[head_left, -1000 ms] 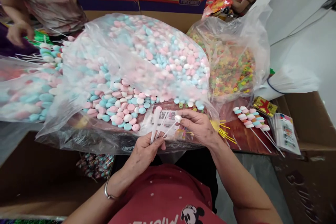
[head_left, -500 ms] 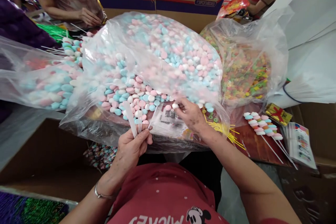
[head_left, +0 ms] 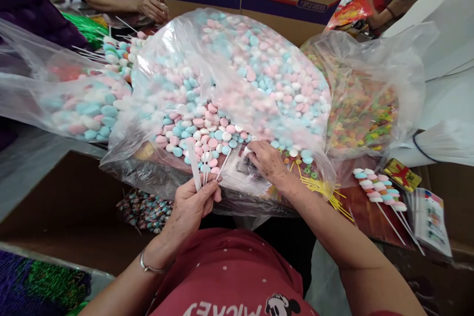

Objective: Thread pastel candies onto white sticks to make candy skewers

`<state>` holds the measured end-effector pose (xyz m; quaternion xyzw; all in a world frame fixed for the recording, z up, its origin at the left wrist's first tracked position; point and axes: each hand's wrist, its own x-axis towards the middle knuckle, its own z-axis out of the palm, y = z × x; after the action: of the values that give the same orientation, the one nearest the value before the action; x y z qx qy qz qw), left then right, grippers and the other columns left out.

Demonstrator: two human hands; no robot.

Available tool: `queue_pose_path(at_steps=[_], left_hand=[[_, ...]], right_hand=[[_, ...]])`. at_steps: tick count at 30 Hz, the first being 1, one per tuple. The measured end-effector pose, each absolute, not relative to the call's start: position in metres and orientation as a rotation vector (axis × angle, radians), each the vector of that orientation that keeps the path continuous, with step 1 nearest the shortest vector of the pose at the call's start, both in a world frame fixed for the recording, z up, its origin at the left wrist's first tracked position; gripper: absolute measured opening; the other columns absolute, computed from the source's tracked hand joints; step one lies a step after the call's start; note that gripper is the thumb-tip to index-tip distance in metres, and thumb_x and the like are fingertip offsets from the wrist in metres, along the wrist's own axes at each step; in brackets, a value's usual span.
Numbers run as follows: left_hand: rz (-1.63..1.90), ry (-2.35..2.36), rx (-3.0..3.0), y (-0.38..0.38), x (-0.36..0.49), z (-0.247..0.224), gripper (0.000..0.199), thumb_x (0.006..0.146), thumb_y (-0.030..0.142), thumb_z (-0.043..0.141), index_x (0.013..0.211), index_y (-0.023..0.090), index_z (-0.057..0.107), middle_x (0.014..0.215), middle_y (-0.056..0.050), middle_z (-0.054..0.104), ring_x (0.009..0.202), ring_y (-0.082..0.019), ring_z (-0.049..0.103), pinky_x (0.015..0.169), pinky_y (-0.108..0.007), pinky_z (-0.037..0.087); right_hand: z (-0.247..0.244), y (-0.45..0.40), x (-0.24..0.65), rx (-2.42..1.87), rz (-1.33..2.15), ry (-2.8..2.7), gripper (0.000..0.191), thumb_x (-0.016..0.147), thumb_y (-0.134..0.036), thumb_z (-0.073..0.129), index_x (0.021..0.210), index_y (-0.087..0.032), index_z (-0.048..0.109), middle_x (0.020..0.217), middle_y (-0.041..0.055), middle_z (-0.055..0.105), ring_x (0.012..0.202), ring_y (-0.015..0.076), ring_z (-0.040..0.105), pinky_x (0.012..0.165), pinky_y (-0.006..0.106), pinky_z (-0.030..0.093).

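My left hand point(head_left: 198, 200) is closed round several thin white sticks point(head_left: 193, 165) that point up and away from me. One stick point(head_left: 224, 162) leans out to the right, towards my other hand. My right hand point(head_left: 267, 162) has its thumb and fingers pinched on a small white marshmallow point(head_left: 248, 151), partly hidden by the fingers. Under and beside it lie flat clear printed bags point(head_left: 237, 177). Just beyond both hands, loose pink, white and blue marshmallows point(head_left: 200, 131) spill from a large clear plastic bag point(head_left: 259, 94).
Right: finished marshmallow skewers point(head_left: 379, 187), a gold box point(head_left: 402, 175), printed packets point(head_left: 431, 222), yellow ties point(head_left: 329, 190) and a bag of ring candies point(head_left: 363, 103). Left: an open carton point(head_left: 66, 207) and more marshmallow sticks point(head_left: 114, 54). Two other people work behind; one's hand point(head_left: 153, 8) shows.
The view has swung a little left. My right hand has moved left over the printed bags, nearer the leaning stick, still pinching the white marshmallow. My left hand keeps its sticks.
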<state>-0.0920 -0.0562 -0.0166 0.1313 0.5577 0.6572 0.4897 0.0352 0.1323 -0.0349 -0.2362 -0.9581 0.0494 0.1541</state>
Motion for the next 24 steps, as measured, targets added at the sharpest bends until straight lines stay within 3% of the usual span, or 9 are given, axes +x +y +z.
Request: queue_pose_path(at_steps=[12,15,18,21,24], left_hand=[[1.545,1.367,0.37,-0.058,-0.091,-0.027,0.028,0.075,0.038,0.071,0.087,0.014,0.063,0.055,0.002,0.059,0.034,-0.002,0.027,0.035,-0.017,0.016],[1.501,1.434,0.406,-0.057,-0.09,-0.028,0.03,0.073,0.039,0.071,0.089,0.015,0.063,0.053,0.004,0.057,0.035,-0.004,0.027,0.036,-0.019,0.016],[1.438,1.56,0.551,-0.057,-0.091,-0.029,0.026,0.075,0.04,0.068,0.083,0.015,0.066,0.053,0.003,0.056,0.038,-0.006,0.029,0.038,-0.021,0.02],[1.345,1.71,0.803,-0.056,-0.093,-0.028,0.027,0.08,0.037,0.06,0.063,0.017,0.063,0.055,0.001,0.057,0.046,-0.01,0.04,0.045,-0.023,0.03],[1.267,1.8,0.957,-0.052,-0.093,-0.026,0.03,0.082,0.035,0.055,0.058,0.018,0.06,0.054,0.001,0.057,0.053,-0.013,0.047,0.054,-0.024,0.037]], right_hand=[[-0.034,0.119,0.032,-0.541,0.057,-2.836,0.023,0.095,-0.01,0.039,0.094,-0.014,0.062,0.1,0.0159,0.065,0.093,0.0265,0.055,0.086,0.038,0.045],[-0.033,0.122,0.027,-0.718,0.398,-2.692,0.019,0.088,-0.008,0.045,0.085,-0.017,0.061,0.092,0.0123,0.067,0.09,0.0249,0.058,0.085,0.038,0.047],[-0.029,0.126,0.025,-1.016,1.037,-2.189,0.003,0.079,-0.016,0.059,0.081,-0.018,0.061,0.078,0.0046,0.066,0.076,0.0203,0.062,0.074,0.035,0.05],[-0.022,0.127,0.028,-1.114,1.681,-1.563,0.018,0.067,-0.028,0.072,0.078,-0.018,0.061,0.072,-0.0004,0.066,0.065,0.015,0.062,0.065,0.031,0.052],[-0.014,0.122,0.032,-1.085,1.955,-1.235,0.026,0.056,-0.027,0.081,0.073,-0.017,0.063,0.072,-0.0012,0.067,0.065,0.0118,0.063,0.066,0.028,0.054]])
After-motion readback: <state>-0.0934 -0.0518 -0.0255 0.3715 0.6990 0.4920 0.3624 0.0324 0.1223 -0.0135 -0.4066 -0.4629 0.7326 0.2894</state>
